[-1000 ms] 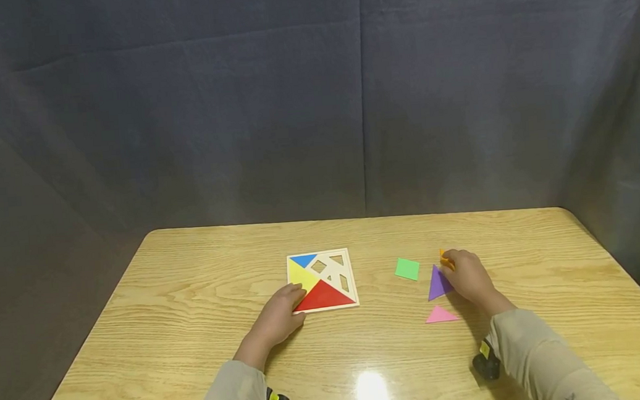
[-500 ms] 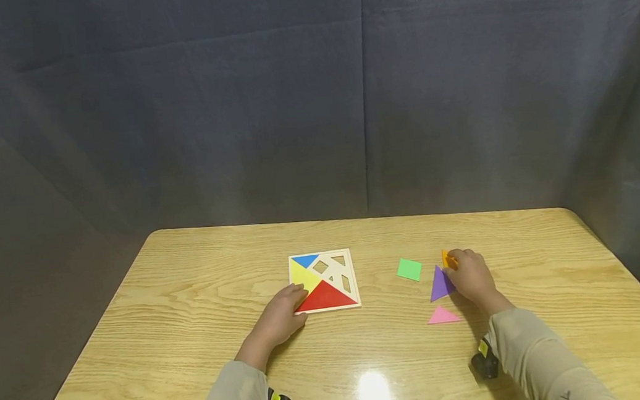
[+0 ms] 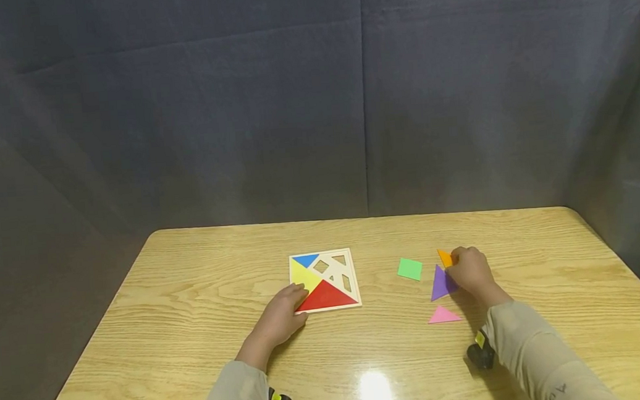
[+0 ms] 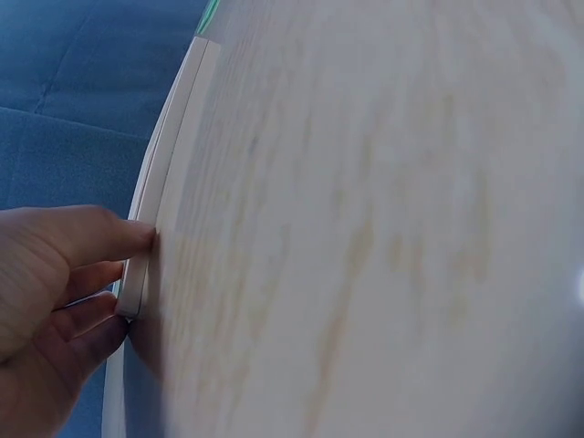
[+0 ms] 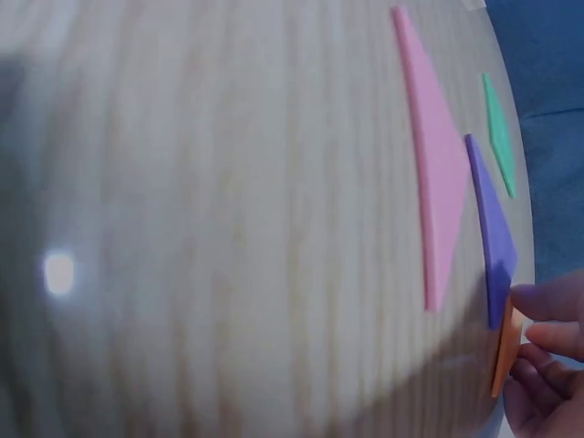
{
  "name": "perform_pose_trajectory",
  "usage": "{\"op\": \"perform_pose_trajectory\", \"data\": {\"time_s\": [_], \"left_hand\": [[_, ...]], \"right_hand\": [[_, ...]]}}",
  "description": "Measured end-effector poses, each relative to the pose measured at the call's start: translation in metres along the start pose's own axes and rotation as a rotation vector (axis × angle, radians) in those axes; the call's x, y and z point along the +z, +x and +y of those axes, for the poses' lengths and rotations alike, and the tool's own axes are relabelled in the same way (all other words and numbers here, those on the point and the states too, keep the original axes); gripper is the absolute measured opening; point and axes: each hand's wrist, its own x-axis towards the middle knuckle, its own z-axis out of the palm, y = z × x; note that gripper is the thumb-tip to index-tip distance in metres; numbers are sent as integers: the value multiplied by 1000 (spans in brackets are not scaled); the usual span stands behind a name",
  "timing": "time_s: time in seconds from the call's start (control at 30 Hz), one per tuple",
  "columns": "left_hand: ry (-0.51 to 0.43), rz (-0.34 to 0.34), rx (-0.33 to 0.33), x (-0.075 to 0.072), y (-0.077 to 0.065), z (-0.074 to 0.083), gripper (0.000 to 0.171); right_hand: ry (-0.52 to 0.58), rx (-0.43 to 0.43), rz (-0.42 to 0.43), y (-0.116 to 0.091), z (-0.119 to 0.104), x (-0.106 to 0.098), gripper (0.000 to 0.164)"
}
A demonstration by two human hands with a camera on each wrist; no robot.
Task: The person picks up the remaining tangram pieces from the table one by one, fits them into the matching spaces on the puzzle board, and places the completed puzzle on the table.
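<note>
A pale wooden tangram tray (image 3: pixel 355 284) sits left of the table's middle, with a blue triangle (image 3: pixel 305 260), a yellow triangle (image 3: pixel 303 277) and a red triangle (image 3: pixel 325 295) in it. My left hand (image 3: pixel 279 314) grips its near left corner; in the left wrist view the thumb presses the tray's edge (image 4: pixel 173 137), fingers curled round the corner. At the right, my right hand (image 3: pixel 470 271) pinches an orange tangram piece (image 3: pixel 445 257), partly hidden by the fingers. Just beside it lies a purple triangle (image 3: pixel 440 284), overlapped by the hand in the head view.
A green square (image 3: pixel 410 268) lies between the tray and the purple triangle. Nearer the front lies a pink triangle (image 3: pixel 444 315). The wooden table (image 3: pixel 192 283) has a dark curtain (image 3: pixel 237 125) behind it and at the sides.
The orange piece has turned slightly in my right hand, its tip now pointing further left. The right hand has shifted a little. My left hand stays on the tray.
</note>
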Motion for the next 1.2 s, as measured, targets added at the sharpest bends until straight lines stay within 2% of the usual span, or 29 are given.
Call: {"op": "perform_pose_trajectory", "data": {"time_s": [0.33,0.9,1.03,1.2], "left_hand": [[5,-2,6,-1,0,0,39],[8,-14,6,0,-1,-1,39],[10,-17,-3,1,0,-1,39],[14,-23,-11,1,0,-1,39]], "right_hand": [[115,42,-27,6,2,0,46],[21,42,-112,4,-4,-7,38],[54,52,-106,3,-3,-8,38],[146,85,-98,2,1,-8,37]]}}
